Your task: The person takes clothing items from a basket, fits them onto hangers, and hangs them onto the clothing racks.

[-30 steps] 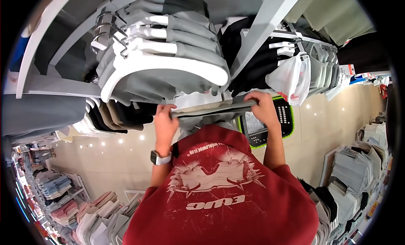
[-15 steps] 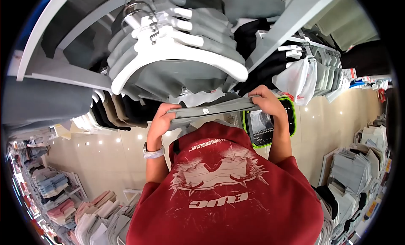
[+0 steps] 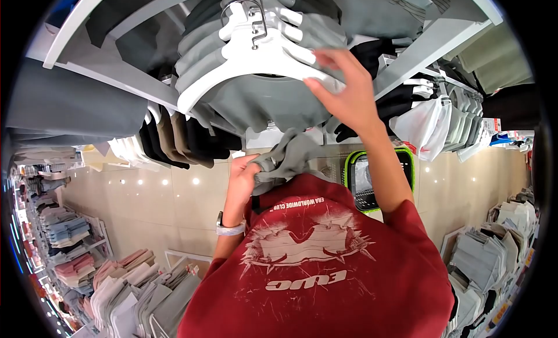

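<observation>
In my left hand (image 3: 241, 178), closed in front of my chest, is a bunched grey garment (image 3: 288, 155) that droops to the right. Its kind is hard to make out in the folds. My right hand (image 3: 349, 91) is raised to the right arm of a bare white hanger (image 3: 250, 56). Thumb and fingers are apart on either side of that arm, slightly blurred; a firm grip is not visible. Behind the bare hanger, several grey garments (image 3: 200, 64) hang on similar white hangers from metal hooks.
A black basket with a green rim (image 3: 347, 178) stands on the floor beyond my right forearm. Grey rack bars (image 3: 430, 53) frame the hangers. Black and brown clothes (image 3: 168, 143) hang to the left. Folded clothes (image 3: 116, 294) are stacked lower left, and more piles (image 3: 482, 251) lie at right.
My right hand has let go of the grey garment, which both hands held stretched, and moved up to the bare hanger. The garment now hangs bunched from my left hand alone.
</observation>
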Available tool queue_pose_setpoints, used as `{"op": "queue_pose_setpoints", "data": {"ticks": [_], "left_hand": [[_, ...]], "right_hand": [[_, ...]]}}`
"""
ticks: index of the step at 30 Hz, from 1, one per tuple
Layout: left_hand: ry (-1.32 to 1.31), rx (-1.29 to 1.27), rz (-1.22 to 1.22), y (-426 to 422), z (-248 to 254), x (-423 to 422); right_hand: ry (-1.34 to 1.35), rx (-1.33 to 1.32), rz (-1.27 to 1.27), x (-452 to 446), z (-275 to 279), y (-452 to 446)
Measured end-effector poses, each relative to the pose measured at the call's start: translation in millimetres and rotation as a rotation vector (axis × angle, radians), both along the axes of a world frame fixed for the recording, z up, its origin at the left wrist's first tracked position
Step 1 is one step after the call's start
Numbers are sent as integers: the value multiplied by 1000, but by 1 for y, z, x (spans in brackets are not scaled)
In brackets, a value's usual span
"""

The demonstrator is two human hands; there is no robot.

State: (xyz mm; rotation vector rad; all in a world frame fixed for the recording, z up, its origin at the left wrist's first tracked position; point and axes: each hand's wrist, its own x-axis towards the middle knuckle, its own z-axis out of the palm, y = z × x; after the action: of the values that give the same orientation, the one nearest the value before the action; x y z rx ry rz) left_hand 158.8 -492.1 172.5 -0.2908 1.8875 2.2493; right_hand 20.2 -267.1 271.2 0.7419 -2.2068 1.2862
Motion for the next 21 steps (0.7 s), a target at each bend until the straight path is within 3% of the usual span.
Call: {"op": "queue_pose_setpoints", "data": {"ticks": [2,8,14,19,21], "left_hand": [[41,-152,-32,-4,-7,4],[102,-244,88,-8,7,15],[50,-404,261,-40,13,27],[25,-548,391,-64,28,38],[112,-732,473,-68,34,41]], "right_hand": [[38,-13,-41,-12,1,-22],[-377,319,-72,-28,7,-51],[-235,-17,183,-46,-20,-59],[-368,-8,230,-33,7,-34],[-411,20,307,-27,14,-11]]}}
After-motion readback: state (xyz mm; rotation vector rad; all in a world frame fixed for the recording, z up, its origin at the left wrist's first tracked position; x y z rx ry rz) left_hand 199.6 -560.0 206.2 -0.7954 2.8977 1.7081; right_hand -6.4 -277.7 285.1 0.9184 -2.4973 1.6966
